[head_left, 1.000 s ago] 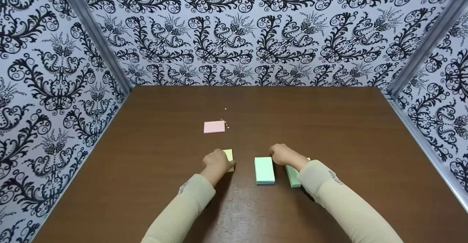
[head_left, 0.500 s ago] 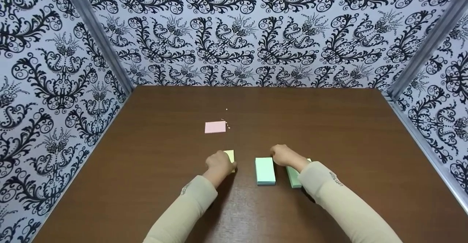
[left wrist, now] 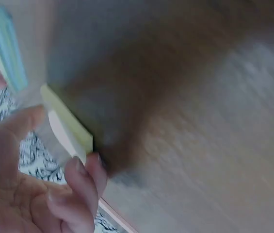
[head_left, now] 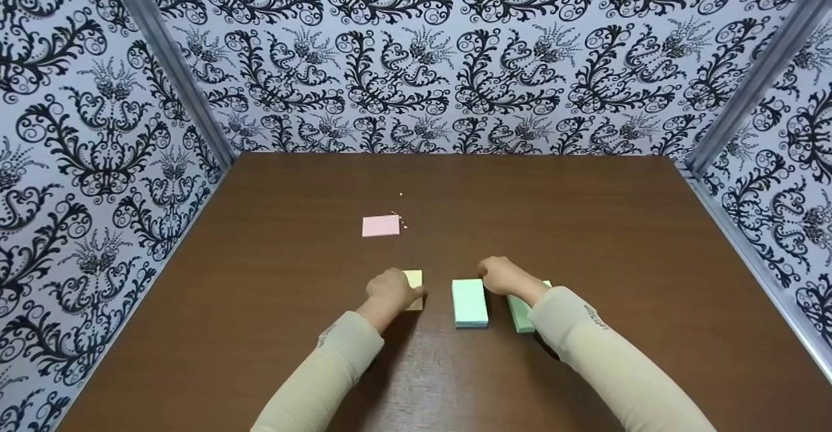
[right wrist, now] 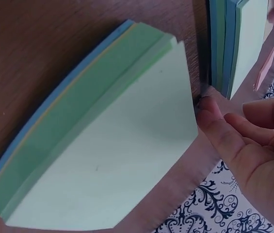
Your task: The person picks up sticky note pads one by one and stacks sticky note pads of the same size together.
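A yellow paper pad (head_left: 414, 279) lies on the brown table, gripped across by my left hand (head_left: 388, 288). In the left wrist view, the thumb is at one end of this pad (left wrist: 66, 114) and the fingertips are at the other, with a white layer on its side. My right hand (head_left: 504, 276) has loosely bent fingers and holds nothing. It rests at the far end of two pad stacks: a mint-topped one (head_left: 470, 302) and a green one (head_left: 521, 315), partly hidden under the wrist. The right wrist view shows green, blue and thin yellow layers in the nearer stack (right wrist: 107, 126).
Farther back lies a flat pink pad (head_left: 381, 226), with small white crumbs (head_left: 403, 221) by its right edge. Patterned black-and-white panels (head_left: 416, 62) enclose the table (head_left: 585, 211) at the back and sides.
The yellow pad has shifted slightly right and nearer in my left hand's grip, toward the mint-topped stack. My right hand and both stacks have stayed where they were.
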The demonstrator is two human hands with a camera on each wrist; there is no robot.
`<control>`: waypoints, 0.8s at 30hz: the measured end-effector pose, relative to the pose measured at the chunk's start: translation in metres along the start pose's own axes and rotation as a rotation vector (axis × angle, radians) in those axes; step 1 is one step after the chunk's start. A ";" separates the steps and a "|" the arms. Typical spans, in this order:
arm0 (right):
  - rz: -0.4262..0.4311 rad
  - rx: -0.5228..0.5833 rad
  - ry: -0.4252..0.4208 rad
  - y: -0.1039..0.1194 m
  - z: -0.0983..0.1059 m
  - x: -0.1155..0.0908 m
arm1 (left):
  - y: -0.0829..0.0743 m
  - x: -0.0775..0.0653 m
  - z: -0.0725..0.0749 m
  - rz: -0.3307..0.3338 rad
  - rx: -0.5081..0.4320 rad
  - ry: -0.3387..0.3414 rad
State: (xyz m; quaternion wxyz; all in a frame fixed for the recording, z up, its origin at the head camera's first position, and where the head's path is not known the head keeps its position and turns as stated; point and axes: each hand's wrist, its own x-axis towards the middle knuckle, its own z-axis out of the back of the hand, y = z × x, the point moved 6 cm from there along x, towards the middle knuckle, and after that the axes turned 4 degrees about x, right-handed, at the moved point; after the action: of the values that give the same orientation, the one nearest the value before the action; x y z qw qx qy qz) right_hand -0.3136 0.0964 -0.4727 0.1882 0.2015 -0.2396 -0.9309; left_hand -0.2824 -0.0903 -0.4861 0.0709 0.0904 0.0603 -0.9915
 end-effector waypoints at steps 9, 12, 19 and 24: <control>0.092 0.073 -0.359 0.032 0.010 0.008 | 0.040 0.005 0.006 -0.016 -0.229 0.135; 0.150 0.071 -0.376 0.062 -0.001 0.014 | 0.051 0.007 0.010 -0.013 -0.230 0.087; 0.012 -0.061 -0.274 0.104 -0.046 0.038 | 0.067 0.009 0.022 0.004 -0.286 -0.112; -0.165 -0.120 -0.318 0.105 -0.064 0.048 | 0.072 0.007 0.022 0.012 -0.294 -0.149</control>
State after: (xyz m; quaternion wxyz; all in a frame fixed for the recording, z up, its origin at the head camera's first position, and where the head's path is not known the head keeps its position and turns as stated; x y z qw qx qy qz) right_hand -0.2977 -0.0342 -0.4827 0.0827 0.0591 -0.1931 -0.9759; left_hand -0.2820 -0.1647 -0.4732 0.0934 0.0055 0.1988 -0.9756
